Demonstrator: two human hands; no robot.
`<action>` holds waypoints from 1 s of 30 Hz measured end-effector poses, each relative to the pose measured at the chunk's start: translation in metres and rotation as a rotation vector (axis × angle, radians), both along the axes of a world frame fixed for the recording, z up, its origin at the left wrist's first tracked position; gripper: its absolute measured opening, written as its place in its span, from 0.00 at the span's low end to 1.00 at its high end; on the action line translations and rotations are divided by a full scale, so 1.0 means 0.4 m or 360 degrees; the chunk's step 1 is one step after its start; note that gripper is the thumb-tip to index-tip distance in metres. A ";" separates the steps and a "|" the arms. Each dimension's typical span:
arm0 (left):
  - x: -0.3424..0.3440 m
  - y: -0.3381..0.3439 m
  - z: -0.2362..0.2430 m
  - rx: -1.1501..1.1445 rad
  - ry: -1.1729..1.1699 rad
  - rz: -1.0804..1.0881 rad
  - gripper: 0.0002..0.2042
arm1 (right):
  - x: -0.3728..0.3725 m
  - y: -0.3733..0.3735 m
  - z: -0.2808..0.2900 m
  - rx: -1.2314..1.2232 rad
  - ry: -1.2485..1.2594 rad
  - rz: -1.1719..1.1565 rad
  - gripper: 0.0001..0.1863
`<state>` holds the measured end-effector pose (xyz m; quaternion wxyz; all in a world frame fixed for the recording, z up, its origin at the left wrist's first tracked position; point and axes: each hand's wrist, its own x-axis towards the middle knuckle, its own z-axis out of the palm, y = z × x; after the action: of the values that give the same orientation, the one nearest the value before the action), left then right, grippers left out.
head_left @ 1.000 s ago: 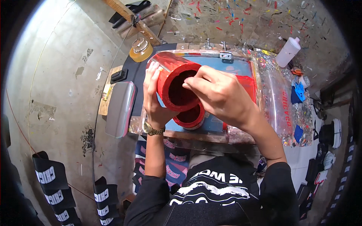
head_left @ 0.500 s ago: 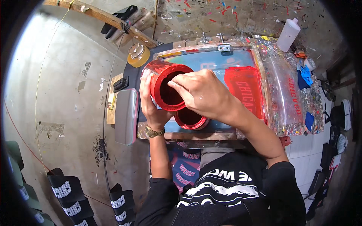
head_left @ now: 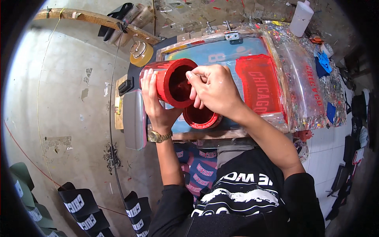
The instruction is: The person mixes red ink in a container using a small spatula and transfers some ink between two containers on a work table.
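My left hand [head_left: 157, 113] grips a red-smeared tub [head_left: 164, 71] from its left side and holds it tipped, its mouth facing right and toward me. My right hand [head_left: 217, 87] is closed at that mouth, thumb and fingers pinched together. Whatever they hold is mostly hidden inside the tub. Dark red ink coats the inner wall. Directly below is a second red tub [head_left: 202, 125], its opening partly covered by the first tub and my right hand. Both are over a wood-framed printing screen [head_left: 282, 85] with blue mesh, where wet red ink [head_left: 246, 100] covers the right part.
A metal hinge clamp [head_left: 232, 35] holds the screen's far edge. To the right lies a paint-spattered board [head_left: 331, 112] with a clear printed sheet [head_left: 302, 91], blue cloth [head_left: 323, 65] and a white bottle [head_left: 302, 19]. An amber jar [head_left: 141, 54] stands far left. Dark printed pieces [head_left: 85, 207] hang lower left.
The view has shifted slightly. My right hand has drawn a little out of the tipped tub's mouth, and its fingers now show at the rim. My left hand keeps its grip.
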<state>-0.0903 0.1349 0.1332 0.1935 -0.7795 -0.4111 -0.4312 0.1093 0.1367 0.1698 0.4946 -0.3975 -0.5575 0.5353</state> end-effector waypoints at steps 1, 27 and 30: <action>0.000 0.000 -0.002 -0.0013 0.0012 -0.0002 0.52 | -0.002 -0.001 -0.004 -0.0001 0.0001 0.0002 0.17; -0.040 -0.105 -0.006 -0.0222 -0.0311 0.0301 0.52 | 0.107 -0.006 -0.014 -0.0275 0.0271 -0.0027 0.15; -0.031 -0.121 -0.006 -0.0236 -0.0355 0.0343 0.52 | 0.121 -0.012 -0.004 -0.0232 0.0205 -0.0027 0.15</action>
<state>-0.1027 0.0863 0.1306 0.1337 -0.6905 -0.5418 -0.4602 0.1576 0.1317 0.1683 0.5038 -0.4019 -0.4806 0.5948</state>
